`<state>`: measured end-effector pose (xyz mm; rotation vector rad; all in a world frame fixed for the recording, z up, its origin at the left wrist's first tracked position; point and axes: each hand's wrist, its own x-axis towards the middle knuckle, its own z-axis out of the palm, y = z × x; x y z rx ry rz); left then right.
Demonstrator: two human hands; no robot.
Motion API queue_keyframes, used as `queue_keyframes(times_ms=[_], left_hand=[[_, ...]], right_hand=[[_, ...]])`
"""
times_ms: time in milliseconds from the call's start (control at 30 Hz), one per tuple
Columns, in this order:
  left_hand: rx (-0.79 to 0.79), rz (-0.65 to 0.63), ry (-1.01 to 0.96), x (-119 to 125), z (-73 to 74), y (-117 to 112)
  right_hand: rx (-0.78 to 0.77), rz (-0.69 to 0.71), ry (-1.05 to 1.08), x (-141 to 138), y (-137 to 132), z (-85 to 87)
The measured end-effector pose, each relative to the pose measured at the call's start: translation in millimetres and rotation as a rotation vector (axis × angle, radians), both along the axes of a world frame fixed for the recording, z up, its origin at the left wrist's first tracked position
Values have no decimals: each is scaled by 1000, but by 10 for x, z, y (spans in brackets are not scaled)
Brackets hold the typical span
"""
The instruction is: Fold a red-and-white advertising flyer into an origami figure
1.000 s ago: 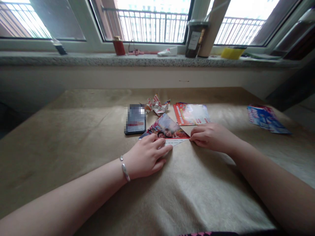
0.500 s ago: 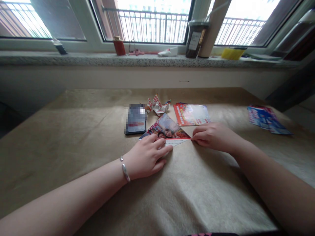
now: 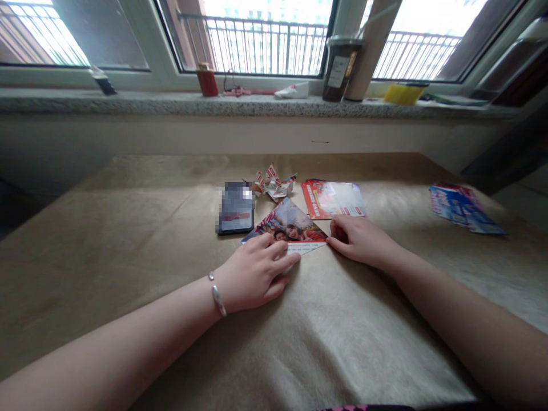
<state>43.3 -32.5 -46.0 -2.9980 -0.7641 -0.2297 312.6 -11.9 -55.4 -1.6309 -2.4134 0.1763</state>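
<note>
A printed paper sheet [image 3: 291, 225], folded into a triangle with a photo of people on it and a white strip along its near edge, lies flat on the table. My left hand [image 3: 257, 271] rests palm down over its lower left part, fingers stretched out and slightly apart. At the paper's right corner is my right hand [image 3: 357, 238], closed, with the thumb on the corner and the other fingers curled in. The thumb covers the very tip of that corner.
Behind the paper lie a phone [image 3: 236, 208], a crumpled paper figure [image 3: 276, 185] and a stack of flyers [image 3: 336, 200]. More blue flyers [image 3: 466, 210] are at the far right. Jars and small items stand on the windowsill [image 3: 162, 103].
My right hand has shifted slightly left, its thumb now over the paper's right corner and its fingers more curled. My left hand has stayed put.
</note>
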Motion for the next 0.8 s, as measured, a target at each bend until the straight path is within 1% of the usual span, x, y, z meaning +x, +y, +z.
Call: queue_keyframes(times_ms=[100, 267, 533, 700, 800], left_hand=[[-8, 3, 0, 0, -5, 3], [-14, 8, 20, 14, -8, -4], [-10, 13, 20, 27, -26, -11], [-10, 15, 12, 29, -34, -10], [-13, 9, 11, 25, -35, -6]], right_hand=[[11, -23, -2, -12, 7, -15], [-25, -48, 8, 29, 19, -21], [-65, -36, 19, 67, 14, -25], [-127, -42, 64, 84, 36, -44], [-165, -84, 108, 76, 45, -59]])
